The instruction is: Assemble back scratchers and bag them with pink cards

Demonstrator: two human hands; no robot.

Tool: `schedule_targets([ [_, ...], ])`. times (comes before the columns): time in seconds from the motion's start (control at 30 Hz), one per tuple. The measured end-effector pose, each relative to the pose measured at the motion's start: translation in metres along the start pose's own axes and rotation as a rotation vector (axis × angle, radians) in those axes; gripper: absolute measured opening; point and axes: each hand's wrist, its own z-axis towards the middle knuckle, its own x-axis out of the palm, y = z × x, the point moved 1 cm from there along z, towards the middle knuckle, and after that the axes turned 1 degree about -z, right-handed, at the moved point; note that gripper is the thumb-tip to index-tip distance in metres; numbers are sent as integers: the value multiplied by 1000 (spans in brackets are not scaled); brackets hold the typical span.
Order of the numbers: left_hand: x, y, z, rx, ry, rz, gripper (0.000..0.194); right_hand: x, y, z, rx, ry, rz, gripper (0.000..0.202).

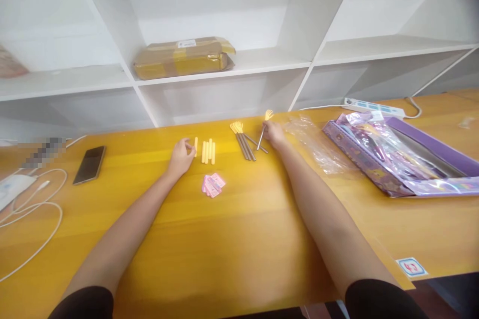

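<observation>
My left hand reaches across the yellow wooden table and pinches a pale yellow stick at its lower end. Three more pale yellow sticks lie side by side just right of it. My right hand grips a small back-scratcher with a metal rod and a yellow hand-shaped head, raised at a slant. A bundle of similar scratchers lies between my hands. A small stack of pink cards lies nearer to me.
A purple box with crinkled wrapping lies at the right, a clear plastic bag beside it. A black phone and white cables are at the left. A power strip sits at the back. A brown parcel rests on the white shelf.
</observation>
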Motion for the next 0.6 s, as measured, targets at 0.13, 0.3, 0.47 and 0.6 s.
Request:
schedule_targets([
  [0.13,3,3,0,14,2,50,45,-6,-3,6,15,-15,168,39],
  [0.3,3,6,-1,40,-51,155,41,-11,0,7,26,-34,500,45],
  [0.47,-10,-1,-2,-2,-85,77,23,7,13,-5,56,6,609,34],
  [0.6,-16,-7,0,-23,54,-129,34,38,28,-22,-3,139,621,30],
])
